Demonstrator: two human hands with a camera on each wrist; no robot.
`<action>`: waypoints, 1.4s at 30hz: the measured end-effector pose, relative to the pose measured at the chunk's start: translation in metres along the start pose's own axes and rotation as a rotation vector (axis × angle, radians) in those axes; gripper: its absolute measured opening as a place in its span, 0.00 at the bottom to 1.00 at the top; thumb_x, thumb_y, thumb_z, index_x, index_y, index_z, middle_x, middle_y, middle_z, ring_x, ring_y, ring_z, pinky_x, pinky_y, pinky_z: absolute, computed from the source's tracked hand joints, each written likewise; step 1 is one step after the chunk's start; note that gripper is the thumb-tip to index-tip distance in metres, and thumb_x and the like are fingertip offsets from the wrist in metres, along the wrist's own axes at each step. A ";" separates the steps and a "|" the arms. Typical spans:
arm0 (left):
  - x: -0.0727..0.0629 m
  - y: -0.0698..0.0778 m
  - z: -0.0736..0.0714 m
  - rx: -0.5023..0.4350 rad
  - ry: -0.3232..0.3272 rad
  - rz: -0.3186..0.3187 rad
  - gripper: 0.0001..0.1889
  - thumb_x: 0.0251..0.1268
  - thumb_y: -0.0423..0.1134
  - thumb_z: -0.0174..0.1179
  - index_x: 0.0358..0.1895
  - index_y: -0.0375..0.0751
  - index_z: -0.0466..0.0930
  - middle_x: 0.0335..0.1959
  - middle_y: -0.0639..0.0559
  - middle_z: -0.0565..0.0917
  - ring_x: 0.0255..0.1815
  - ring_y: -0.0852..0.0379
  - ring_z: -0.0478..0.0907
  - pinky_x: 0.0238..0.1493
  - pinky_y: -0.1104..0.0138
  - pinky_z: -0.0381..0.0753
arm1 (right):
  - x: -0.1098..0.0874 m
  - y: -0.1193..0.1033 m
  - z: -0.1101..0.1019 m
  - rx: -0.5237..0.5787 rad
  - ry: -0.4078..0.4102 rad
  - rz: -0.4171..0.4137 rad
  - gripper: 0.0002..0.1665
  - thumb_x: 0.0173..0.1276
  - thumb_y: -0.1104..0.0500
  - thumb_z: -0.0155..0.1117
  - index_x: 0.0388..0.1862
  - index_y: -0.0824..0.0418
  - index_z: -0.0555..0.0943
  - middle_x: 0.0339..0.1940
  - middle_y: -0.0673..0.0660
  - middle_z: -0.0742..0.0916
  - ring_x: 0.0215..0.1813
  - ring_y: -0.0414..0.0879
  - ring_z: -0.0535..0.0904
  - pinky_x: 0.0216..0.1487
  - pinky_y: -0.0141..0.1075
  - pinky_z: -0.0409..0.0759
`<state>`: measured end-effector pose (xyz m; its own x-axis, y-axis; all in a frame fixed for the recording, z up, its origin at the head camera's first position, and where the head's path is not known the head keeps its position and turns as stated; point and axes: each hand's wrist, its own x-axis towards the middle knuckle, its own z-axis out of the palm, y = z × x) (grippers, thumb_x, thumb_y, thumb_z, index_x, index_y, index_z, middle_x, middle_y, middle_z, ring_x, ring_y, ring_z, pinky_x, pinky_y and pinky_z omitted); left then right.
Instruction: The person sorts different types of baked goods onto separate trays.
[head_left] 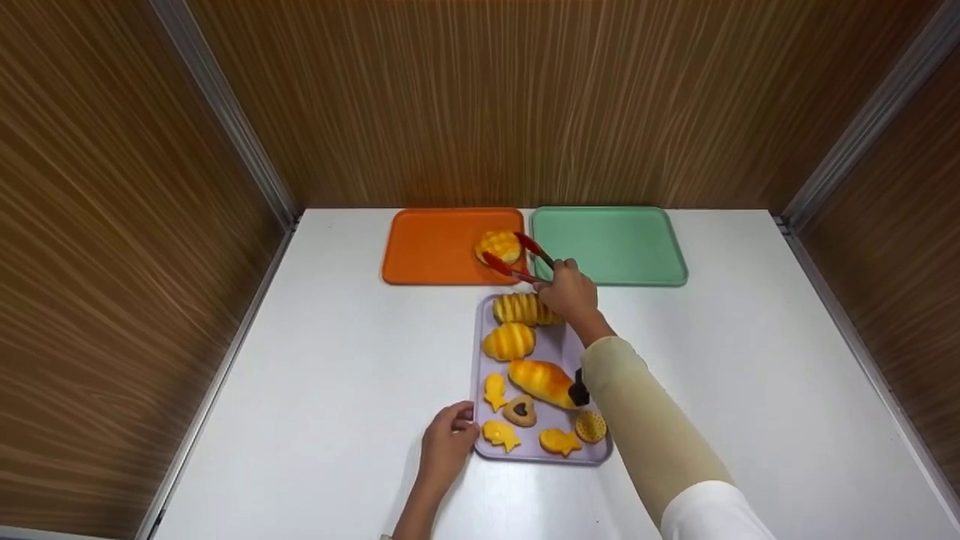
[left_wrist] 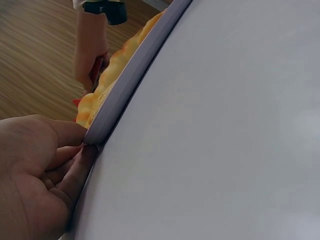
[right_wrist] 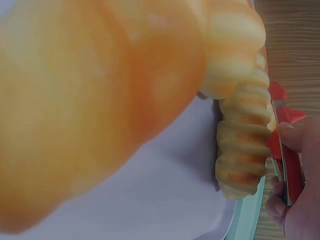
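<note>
My right hand [head_left: 571, 291] grips a pair of red-tipped tongs [head_left: 534, 247], also visible as red tongs [right_wrist: 292, 165] in the right wrist view. The tong tips stand apart, one on each side of a round scored bun [head_left: 499, 246] at the right end of the orange tray [head_left: 427, 247]; whether they touch it I cannot tell. My left hand [head_left: 448, 442] pinches the left rim of the lilac tray [head_left: 544, 454] near its front corner. In the left wrist view, thumb and fingers of that hand [left_wrist: 45, 170] close on the tray rim [left_wrist: 125, 85].
On the lilac tray lie a ridged long bread [head_left: 517, 308], a striped roll [head_left: 510, 342], a cone-shaped bread [head_left: 541, 381] with a dark end, a heart cookie [head_left: 520, 411], a round cracker [head_left: 591, 426] and fish-shaped pieces [head_left: 501, 435]. A green tray [head_left: 615, 244] stands behind, right. Wood-grain walls enclose the white table [head_left: 337, 390].
</note>
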<state>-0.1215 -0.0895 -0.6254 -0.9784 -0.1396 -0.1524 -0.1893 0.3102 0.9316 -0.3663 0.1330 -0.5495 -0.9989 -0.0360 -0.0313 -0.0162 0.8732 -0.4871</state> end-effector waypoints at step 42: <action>-0.001 0.001 -0.001 0.027 -0.013 0.047 0.18 0.66 0.35 0.62 0.58 0.38 0.80 0.46 0.49 0.83 0.43 0.57 0.77 0.41 0.71 0.80 | -0.104 0.134 -0.057 0.050 -0.033 -0.234 0.37 0.66 0.46 0.70 0.69 0.61 0.73 0.64 0.60 0.78 0.58 0.60 0.76 0.63 0.62 0.74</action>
<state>-0.1209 -0.0901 -0.6242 -0.9873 -0.1119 -0.1127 -0.1447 0.3416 0.9286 -0.2671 0.2817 -0.5615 -0.9663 -0.2505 0.0595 -0.2435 0.8140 -0.5273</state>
